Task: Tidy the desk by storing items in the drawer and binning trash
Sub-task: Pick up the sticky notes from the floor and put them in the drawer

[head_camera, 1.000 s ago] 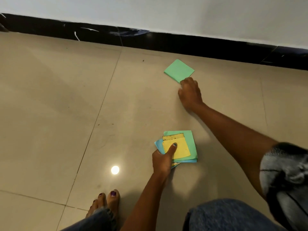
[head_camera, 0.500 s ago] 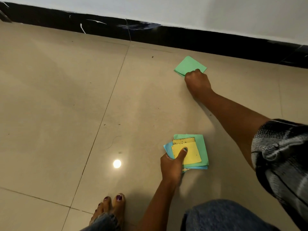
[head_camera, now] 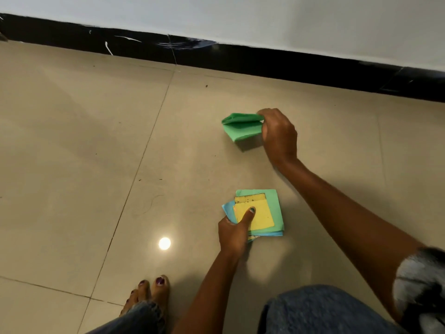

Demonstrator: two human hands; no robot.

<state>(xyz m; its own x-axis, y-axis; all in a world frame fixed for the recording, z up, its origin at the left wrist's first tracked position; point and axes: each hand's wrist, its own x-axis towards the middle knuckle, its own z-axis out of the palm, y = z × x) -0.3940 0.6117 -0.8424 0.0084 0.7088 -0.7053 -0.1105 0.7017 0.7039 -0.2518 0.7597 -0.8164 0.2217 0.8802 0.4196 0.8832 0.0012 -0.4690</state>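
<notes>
While the person crouches over the tiled floor, a green pad is pinched at its right edge by the right hand, fingers clamped on it; the pad is splayed open and lifted off the floor, near the black skirting. A stack of notes, yellow over green and blue, is gripped by the left hand, thumb pressed on the top yellow sheet. Bare toes are seen at lower left.
</notes>
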